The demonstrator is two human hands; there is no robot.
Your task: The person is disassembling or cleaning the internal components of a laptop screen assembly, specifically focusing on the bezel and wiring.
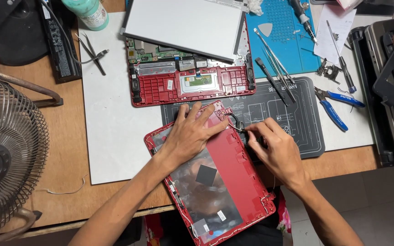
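The red laptop lid lies under the left hand, fingers spread flat, while right-hand fingers pinch a black cable.

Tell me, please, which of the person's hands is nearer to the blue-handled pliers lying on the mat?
The right hand. It sits at the red cover's top edge, a short way left of the blue-handled pliers. The left hand lies flat on the cover, farther left.
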